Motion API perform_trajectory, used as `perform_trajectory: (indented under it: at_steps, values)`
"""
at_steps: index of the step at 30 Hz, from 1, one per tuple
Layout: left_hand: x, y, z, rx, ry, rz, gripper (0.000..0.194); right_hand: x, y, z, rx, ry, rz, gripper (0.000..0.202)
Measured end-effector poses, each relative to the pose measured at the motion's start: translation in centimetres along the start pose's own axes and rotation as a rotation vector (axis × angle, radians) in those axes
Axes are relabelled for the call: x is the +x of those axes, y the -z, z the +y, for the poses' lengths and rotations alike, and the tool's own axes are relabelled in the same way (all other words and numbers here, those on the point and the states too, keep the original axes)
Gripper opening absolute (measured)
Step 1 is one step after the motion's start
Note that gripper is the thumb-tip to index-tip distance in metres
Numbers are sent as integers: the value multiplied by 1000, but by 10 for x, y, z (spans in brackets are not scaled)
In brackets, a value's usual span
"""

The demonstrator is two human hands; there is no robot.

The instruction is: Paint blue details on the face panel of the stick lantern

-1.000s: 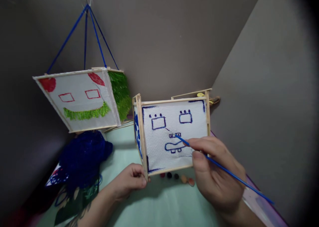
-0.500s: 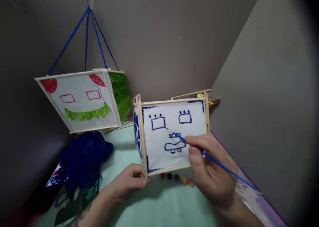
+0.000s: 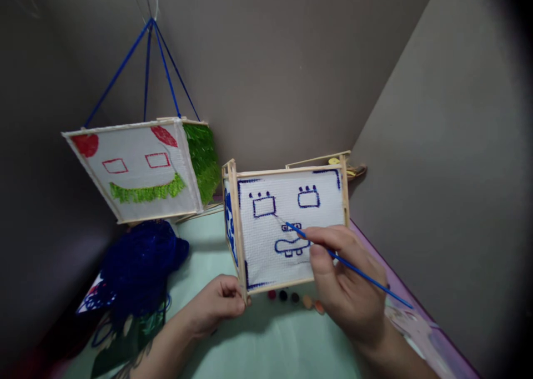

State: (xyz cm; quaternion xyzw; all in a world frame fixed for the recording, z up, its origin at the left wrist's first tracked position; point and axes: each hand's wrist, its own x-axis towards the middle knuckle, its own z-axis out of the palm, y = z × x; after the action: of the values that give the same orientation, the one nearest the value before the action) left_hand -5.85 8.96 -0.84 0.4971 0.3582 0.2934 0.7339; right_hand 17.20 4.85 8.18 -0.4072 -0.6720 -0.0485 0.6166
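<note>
My left hand [image 3: 220, 304] is closed on the lower left corner of a lantern-like box [image 3: 260, 262] framed with wooden sticks. Its white textured front panel carries a dark blue drawn face: two rectangular eyes with dots above, a small nose, and a mouth with teeth. Pinched in my right hand [image 3: 350, 279] is a thin blue paintbrush [image 3: 358, 271]. The brush tip points at the lower right corner of the left-hand eye; whether it touches is too fine to tell. Blue patches show on the box's left side panel.
A second box [image 3: 141, 171], with a red and green face, hangs from blue cords at the left. Below it lies a heap of blue yarn [image 3: 141, 257]. Several small paint pots [image 3: 295, 297] stand on the pale green tabletop [image 3: 258, 351], beneath the held box. Grey walls [image 3: 283, 79] rise behind.
My right hand and the paintbrush have shifted slightly left, the tip staying near the eye's lower right corner. My left hand keeps the box almost still.
</note>
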Motion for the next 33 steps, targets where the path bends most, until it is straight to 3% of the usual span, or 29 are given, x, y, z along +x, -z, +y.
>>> perform_trajectory:
  at_steps: [33]
  values:
    - [1, 2, -5, -24, 11, -1, 41, -1, -4, 0, 54, 7, -40, 24]
